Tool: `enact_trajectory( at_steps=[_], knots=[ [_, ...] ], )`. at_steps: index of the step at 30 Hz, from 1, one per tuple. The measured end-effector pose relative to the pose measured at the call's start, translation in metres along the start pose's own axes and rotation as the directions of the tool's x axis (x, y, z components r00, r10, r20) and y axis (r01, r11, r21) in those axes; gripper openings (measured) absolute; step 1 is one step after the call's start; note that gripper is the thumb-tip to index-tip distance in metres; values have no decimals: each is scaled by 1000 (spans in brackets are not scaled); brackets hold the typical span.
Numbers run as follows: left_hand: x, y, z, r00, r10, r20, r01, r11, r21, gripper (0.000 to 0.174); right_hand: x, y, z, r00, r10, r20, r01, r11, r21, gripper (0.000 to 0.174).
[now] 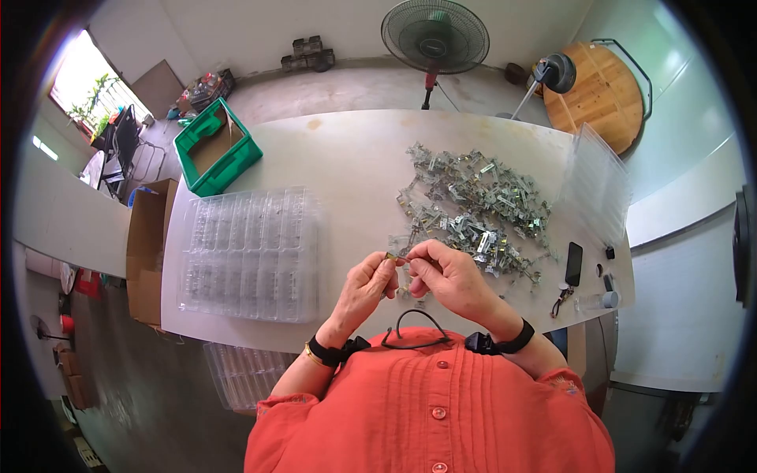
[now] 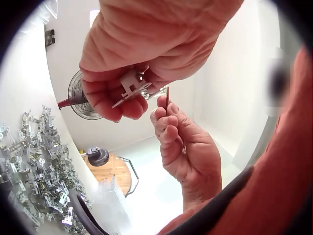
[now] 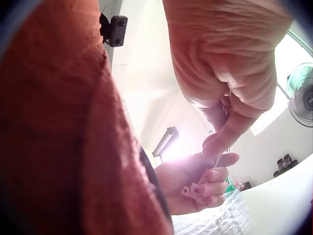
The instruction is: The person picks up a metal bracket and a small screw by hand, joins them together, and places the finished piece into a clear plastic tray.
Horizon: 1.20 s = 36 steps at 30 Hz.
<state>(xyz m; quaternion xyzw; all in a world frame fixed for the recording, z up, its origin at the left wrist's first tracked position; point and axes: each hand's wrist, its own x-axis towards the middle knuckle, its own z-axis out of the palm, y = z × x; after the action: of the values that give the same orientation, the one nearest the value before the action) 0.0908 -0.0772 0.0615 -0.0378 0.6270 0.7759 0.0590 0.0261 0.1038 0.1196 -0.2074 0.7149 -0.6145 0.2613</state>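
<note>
In the left wrist view, the left hand (image 2: 151, 44) grips a small metal part with a white piece (image 2: 131, 84) between thumb and curled fingers. Facing it, the right hand (image 2: 193, 152) pinches a thin, narrow strip (image 2: 167, 100) whose tip is close to that part. The head view has the left hand (image 1: 367, 288) and right hand (image 1: 453, 284) nearly together over the table's near edge. In the right wrist view, the right hand's (image 3: 230, 63) fingers meet the part (image 3: 196, 190) held in the left hand (image 3: 188, 183); whether strip and part touch cannot be told.
A heap of metal parts (image 1: 481, 213) lies beyond the hands on the white table (image 1: 347, 165). Stacked clear trays (image 1: 248, 256) and a green crate (image 1: 244, 158) are at left. A phone (image 1: 574, 264), a small bottle (image 1: 608, 300) and upright clear trays (image 1: 595, 185) stand or lie at right.
</note>
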Motion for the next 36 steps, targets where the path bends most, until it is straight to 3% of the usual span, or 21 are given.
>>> enact_trajectory(
  at_steps=[3, 8, 20, 23, 25, 32, 36],
  knots=[
    [-1, 1, 1, 1000, -6, -7, 6, 1000, -6, 31, -2, -4, -2, 997, 71, 10, -71, 997, -32, 12],
    [0, -1, 1, 999, -39, -15, 38, 997, -60, 31, -4, -4, -2, 998, 50, -44, -54, 994, -90, 11],
    [4, -14, 8, 995, 75, -62, -64, 986, 156, 27, -5, -3, -12, 999, 53, -7, -54, 992, -116, 14],
    [4, -15, 11, 988, 105, -112, -67, 952, 299, 23, -4, -1, -15, 998, 63, 22, -61, 995, -79, 17],
    [5, -22, 13, 946, 319, -56, -227, 777, 587, 19, -4, 0, -16, 997, 67, 47, -64, 996, -61, 19],
    [6, -20, 20, 952, 295, -81, -184, 764, 618, 12, 0, 7, -22, 977, 182, 109, -184, 983, 10, 18],
    [8, -22, 21, 909, 416, -20, -264, 612, 746, 11, 4, 17, -22, 983, 178, 54, -173, 981, -84, 14]
  ],
)
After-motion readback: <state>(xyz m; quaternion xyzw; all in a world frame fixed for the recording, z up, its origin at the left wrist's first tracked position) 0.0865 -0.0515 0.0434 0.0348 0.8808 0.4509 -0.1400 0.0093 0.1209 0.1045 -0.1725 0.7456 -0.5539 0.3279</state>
